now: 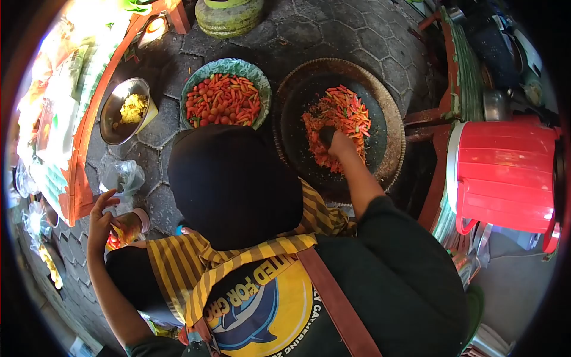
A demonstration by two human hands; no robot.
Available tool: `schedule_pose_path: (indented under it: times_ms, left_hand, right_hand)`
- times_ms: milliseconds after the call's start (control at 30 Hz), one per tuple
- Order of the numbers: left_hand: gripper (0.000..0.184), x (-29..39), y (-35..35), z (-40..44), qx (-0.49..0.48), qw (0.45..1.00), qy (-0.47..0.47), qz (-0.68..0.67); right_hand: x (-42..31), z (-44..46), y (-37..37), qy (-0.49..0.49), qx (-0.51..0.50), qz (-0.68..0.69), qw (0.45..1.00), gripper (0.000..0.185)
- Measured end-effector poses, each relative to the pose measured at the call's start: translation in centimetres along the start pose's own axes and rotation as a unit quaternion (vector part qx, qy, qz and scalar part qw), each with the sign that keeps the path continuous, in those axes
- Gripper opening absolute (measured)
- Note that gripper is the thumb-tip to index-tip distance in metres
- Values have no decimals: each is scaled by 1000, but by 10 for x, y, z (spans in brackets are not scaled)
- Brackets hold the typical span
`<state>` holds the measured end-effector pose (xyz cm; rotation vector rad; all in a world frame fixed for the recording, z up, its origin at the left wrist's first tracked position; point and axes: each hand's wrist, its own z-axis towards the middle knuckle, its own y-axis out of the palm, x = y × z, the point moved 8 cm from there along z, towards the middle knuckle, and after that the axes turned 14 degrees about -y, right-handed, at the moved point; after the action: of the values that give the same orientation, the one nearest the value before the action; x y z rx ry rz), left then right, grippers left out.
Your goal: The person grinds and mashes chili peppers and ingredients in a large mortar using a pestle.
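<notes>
My right hand [342, 146] is closed on a dark stone pestle [326, 135], which presses into crushed red chilies [321, 156] on a wide, dark round mortar [297, 160]. Whole red and orange chilies [351, 110] are heaped just beyond the crushed part. At the left, my left hand [102, 221] is raised with its fingers apart and nothing in it, beside a clear jar [135, 223] of red and yellow pieces. A patterned basin [264, 98] of chilies and small tomatoes stands left of the mortar.
A metal bowl [110, 119] with yellow paste and a plastic bag [122, 177] are at the left, near an orange-edged table [89, 143]. A green gas cylinder [229, 15] stands at the back. A red cooler [505, 178] is on the right. A head in a black covering fills the middle.
</notes>
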<state>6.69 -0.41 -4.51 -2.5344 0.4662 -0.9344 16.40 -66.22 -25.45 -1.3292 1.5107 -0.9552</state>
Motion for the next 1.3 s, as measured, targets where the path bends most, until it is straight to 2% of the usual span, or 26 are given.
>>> schedule_pose_path:
  times_ms: [33,67,100,133,167,233,300,367,400,433,500,533,567,633,667,733,767,833,867,900,933,967,1033,1100,1233,1300]
  left_hand:
    - [60,-4,-2,3,0,1000,3,4]
    - [59,-5,-2,6,-10,1000,10,5]
    - [58,-6,-2,8,-21,1000,16,4]
    - [56,-3,0,4,-23,1000,9,8]
    - [56,-3,-1,3,-24,1000,11,2]
    - [55,-9,4,-3,-55,998,12,-13]
    - [53,-14,7,-4,-69,997,-1,-21]
    - [51,-22,5,0,-85,996,-5,-4]
    - [49,-20,6,1,-81,997,-14,-4]
    - [49,-17,7,0,-80,997,-12,-3]
    - [47,-12,6,-3,-64,997,-46,16]
    - [47,-17,3,1,-63,997,-45,20]
    - [48,-27,3,8,-77,997,-25,14]
    - [48,-23,6,7,-95,995,-7,11]
    - [48,-25,6,5,-94,995,-19,6]
    - [48,-26,10,2,-95,995,-35,0]
    - [48,-25,9,2,-92,995,-36,-1]
    - [48,-21,7,1,-83,996,-37,-4]
    - [47,-17,9,1,-80,996,-41,15]
    - [47,-13,9,1,-79,995,-41,37]
    - [47,-12,9,7,-74,996,-33,37]
    - [47,-19,11,10,-81,996,-25,22]
    - [47,-15,9,8,-90,996,-8,16]
    - [46,-14,11,2,-75,995,-43,55]
    - [46,-22,11,1,-88,995,-43,36]
    - [47,-21,12,2,-95,995,-37,16]
  right_hand:
    - [7,9,-12,3,2,4,1000,32]
    - [18,20,-7,60,-142,117,981,37]
    - [25,13,1,114,-281,224,926,44]
    - [31,9,-1,136,-285,345,884,35]
    - [39,8,-5,135,-282,341,887,35]
    - [47,-12,-40,191,-133,370,900,14]
    - [43,-25,-44,185,-137,299,926,18]
    - [54,-37,-13,230,-158,324,904,22]
    - [43,-48,-7,250,-180,392,867,28]
    - [42,-48,-8,249,-178,393,867,28]
    - [40,-46,-13,237,-86,462,850,33]
    - [30,-45,-37,207,-116,398,886,43]
    - [33,-39,-43,207,-116,401,885,43]
    - [32,-20,-74,61,-80,259,961,39]
    - [35,-21,-78,63,-82,259,960,39]
    - [25,-17,-110,-14,-28,38,999,43]
    - [17,-18,-106,-15,-31,38,999,43]
    - [-6,-19,-81,24,-158,-63,985,53]
    - [-8,-13,-48,22,-159,-63,985,53]
    - [4,-3,-5,58,-88,-72,992,50]
    - [12,9,8,93,-8,-80,992,47]
    - [17,15,-5,95,-9,-78,992,47]
    - [11,30,-21,-57,-275,-76,957,39]
    - [15,24,-57,-38,-274,-37,960,36]
    - [5,-1,-68,-22,-224,-34,974,48]
    - [-20,-17,-64,-17,-91,-60,994,49]
